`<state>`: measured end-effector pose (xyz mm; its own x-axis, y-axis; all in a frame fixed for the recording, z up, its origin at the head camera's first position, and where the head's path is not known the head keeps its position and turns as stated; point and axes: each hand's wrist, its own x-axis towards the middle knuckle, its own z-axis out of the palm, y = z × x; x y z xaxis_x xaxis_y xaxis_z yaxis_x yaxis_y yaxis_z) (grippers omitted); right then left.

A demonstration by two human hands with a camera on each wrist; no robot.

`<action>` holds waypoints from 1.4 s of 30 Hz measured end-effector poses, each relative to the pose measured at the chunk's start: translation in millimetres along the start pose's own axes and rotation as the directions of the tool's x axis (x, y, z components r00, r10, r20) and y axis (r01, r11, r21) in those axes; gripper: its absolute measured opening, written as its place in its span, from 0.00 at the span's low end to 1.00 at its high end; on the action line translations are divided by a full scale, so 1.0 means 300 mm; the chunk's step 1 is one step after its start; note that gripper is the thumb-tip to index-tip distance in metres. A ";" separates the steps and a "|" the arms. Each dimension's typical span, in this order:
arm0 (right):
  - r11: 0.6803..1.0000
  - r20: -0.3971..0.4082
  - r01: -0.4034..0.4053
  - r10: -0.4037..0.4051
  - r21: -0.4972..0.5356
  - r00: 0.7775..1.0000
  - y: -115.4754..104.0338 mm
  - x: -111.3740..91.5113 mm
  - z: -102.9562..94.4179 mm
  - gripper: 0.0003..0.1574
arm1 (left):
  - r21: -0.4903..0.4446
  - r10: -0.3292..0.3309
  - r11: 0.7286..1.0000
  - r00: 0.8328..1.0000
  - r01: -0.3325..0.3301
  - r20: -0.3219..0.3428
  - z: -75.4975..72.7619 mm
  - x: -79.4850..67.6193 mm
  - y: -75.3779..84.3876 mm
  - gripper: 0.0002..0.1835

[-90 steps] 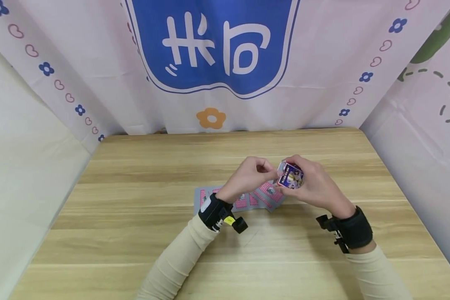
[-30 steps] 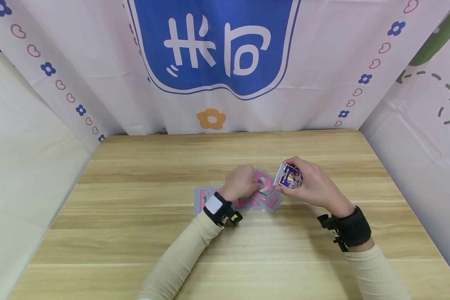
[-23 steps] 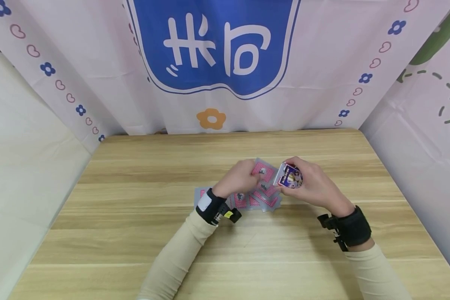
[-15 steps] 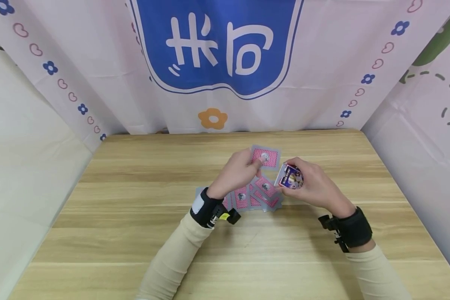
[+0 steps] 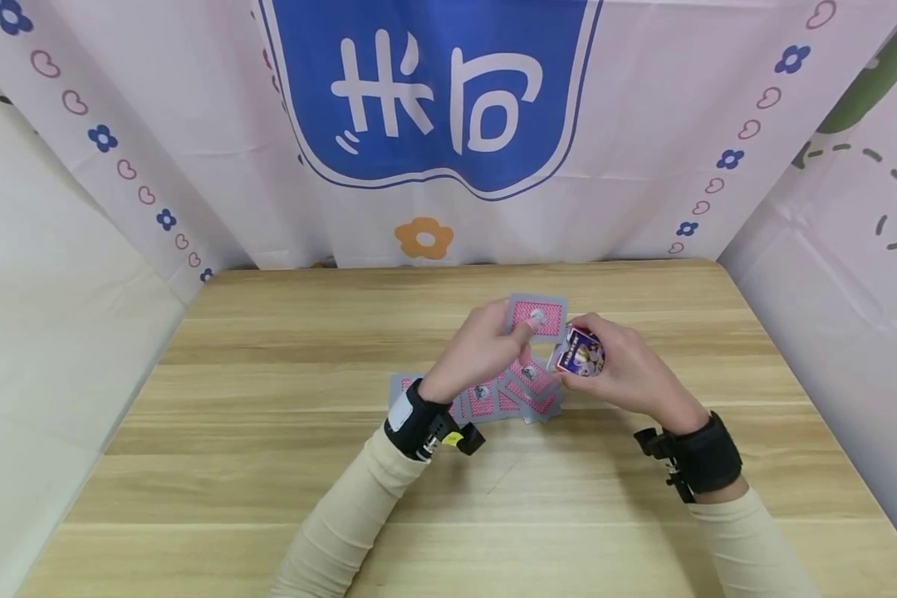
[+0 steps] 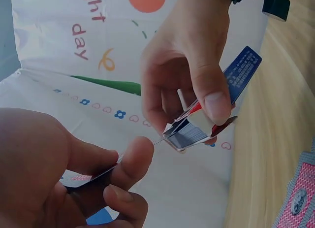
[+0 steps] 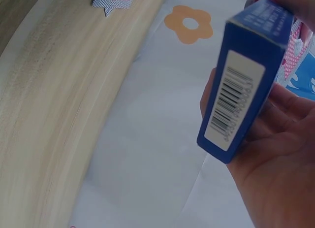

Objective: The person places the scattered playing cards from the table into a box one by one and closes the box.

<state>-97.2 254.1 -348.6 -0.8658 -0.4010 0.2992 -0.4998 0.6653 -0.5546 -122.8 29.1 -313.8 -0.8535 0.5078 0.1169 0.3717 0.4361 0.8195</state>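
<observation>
My left hand pinches a playing card with a pink patterned back and grey border, raised over the table. The card's edge is right at the open end of a small dark blue card box, which my right hand grips. In the left wrist view a stack of cards shows inside the box, and its blue flap sticks out. The right wrist view shows the barcode end of the box. Below the hands, several cards lie face down, overlapping, partly hidden by my left wrist.
The wood-grain table ends at the back against a white cloth with a blue emblem. Pale cloth walls stand at both sides. A black strap with a camera sits on each wrist.
My left hand has gone from the box mouth down to the cards on the table, taken one, lifted it and brought it right, to the box. The right hand has stayed almost still.
</observation>
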 end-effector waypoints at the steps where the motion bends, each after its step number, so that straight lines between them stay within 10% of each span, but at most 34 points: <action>1: 1.000 0.000 0.000 0.000 0.000 1.000 0.001 0.000 0.000 0.40 | -0.004 0.001 1.000 1.000 -0.001 -0.001 0.003 0.000 0.001 0.09; 10: 1.000 -0.015 0.015 -0.015 -0.012 1.000 0.004 0.002 -0.001 0.41 | -0.020 -0.001 1.000 0.998 -0.001 -0.070 0.005 -0.002 0.009 0.14; 42: 0.996 -0.034 0.048 -0.051 -0.079 0.998 0.004 0.000 -0.024 0.42 | 0.134 -0.043 0.991 0.984 0.020 0.174 0.017 -0.002 -0.001 0.12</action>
<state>-98.0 259.5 -343.6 -0.8397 -0.4129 0.3529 -0.5410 0.6932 -0.4763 -120.5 32.5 -317.0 -0.7924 0.6098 -0.0177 0.4004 0.5417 0.7390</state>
